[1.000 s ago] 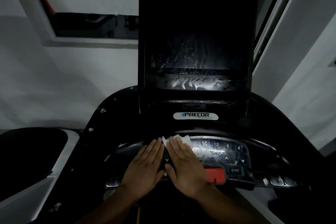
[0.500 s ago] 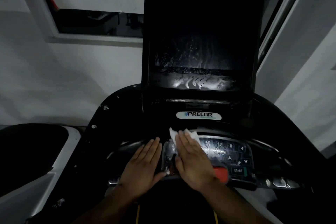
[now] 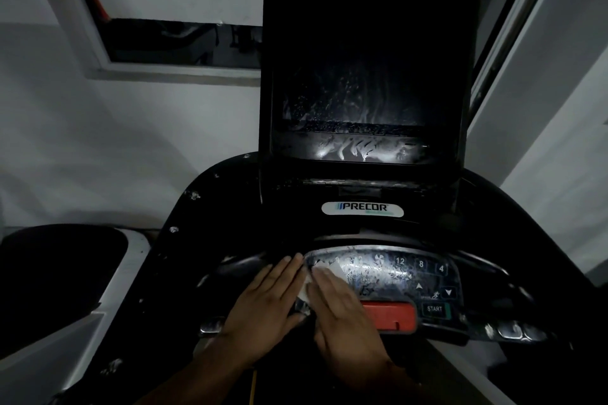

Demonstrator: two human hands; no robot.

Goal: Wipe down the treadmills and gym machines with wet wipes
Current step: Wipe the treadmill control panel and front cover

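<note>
So the flat right hand (image 3: 345, 316) has pulled the wipe (image 3: 330, 271) down the keypad (image 3: 411, 273), with the left hand (image 3: 266, 302) flat alongside, and the right-side buttons look still undone.

A white wet wipe (image 3: 334, 271) lies flat on the wet, streaked treadmill keypad (image 3: 391, 268).

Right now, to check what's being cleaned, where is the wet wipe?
Head view, low centre: the wet wipe is pressed under the right hand on the left end of the keypad, beside the left hand and left of the red button.
</note>
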